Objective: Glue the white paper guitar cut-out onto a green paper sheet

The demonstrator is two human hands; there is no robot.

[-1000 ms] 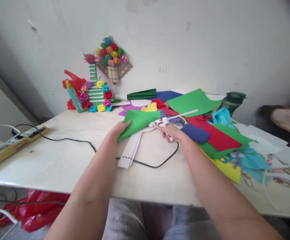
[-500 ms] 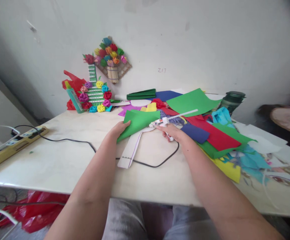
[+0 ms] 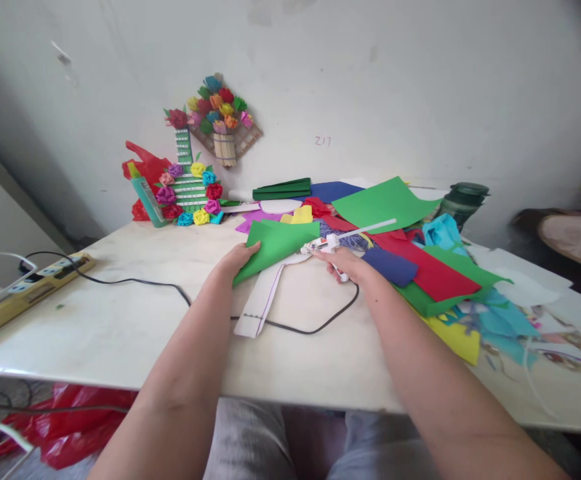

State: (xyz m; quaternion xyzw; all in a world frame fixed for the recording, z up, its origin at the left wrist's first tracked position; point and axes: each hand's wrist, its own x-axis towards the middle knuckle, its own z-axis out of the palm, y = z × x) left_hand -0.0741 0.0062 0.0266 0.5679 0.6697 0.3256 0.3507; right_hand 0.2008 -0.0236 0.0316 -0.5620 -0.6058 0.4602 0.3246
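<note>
My left hand grips the left edge of a folded green paper sheet, thumb on top. In my right hand is a white hot glue gun, its nozzle pointing left at the green sheet's right edge. A clear glue stick sticks out of the gun's back. Beneath the green sheet lies a white cut-out strip with a purple line, its lower end toward me. The gun's black cord loops over the table and passes under the strip.
A paper-flower guitar-shaped craft and a glue bottle stand at back left. Coloured papers pile up on the right, by a dark green bottle. A power strip lies at the left edge.
Almost nothing differs. The whole view has shifted very slightly; both hands keep their hold on the green sheet and the glue gun.
</note>
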